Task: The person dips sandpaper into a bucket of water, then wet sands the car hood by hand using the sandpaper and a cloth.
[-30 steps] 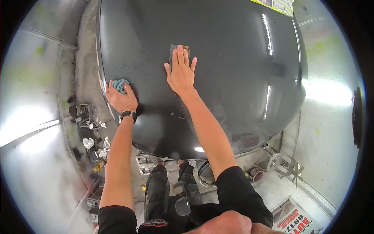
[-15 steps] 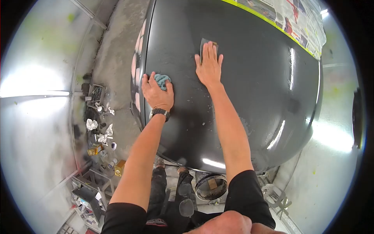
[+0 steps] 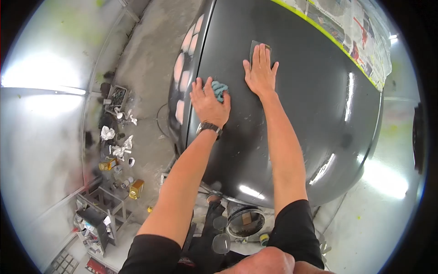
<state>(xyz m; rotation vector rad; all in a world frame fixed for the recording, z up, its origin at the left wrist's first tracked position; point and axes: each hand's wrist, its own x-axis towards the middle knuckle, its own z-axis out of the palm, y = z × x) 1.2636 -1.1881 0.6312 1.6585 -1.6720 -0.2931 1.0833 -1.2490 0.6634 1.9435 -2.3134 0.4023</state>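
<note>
A dark grey car hood (image 3: pixel 310 118) spreads beneath both hands, with wet-looking streaks and light specks on it. Close to its left edge, my left hand (image 3: pixel 211 107) rests on the panel, thumb and fingers closed around a crumpled blue-green cloth (image 3: pixel 219 90). Farther up, my right hand (image 3: pixel 262 81) lies flat, its fingers pressing a thin grey sheet of sandpaper (image 3: pixel 252 49) against the surface. The fingers cover most of the sheet; only its left side and top show. Pinkish patches (image 3: pixel 179 68) mark the body beside the hood's left edge.
Yellow-green tape (image 3: pixel 326 33) and newspaper (image 3: pixel 346 25) under plastic cover the far right side. A bucket (image 3: pixel 229 224) stands below the hood's front, by my legs. On the left floor are crumpled white paper (image 3: pixel 122 149), a yellow tin (image 3: pixel 136 189) and a grey stand (image 3: pixel 109 214).
The view has shifted, so the hood and both hands appear farther right. My right hand and the sandpaper are slightly nearer the hood's left edge. The left hand still holds the cloth.
</note>
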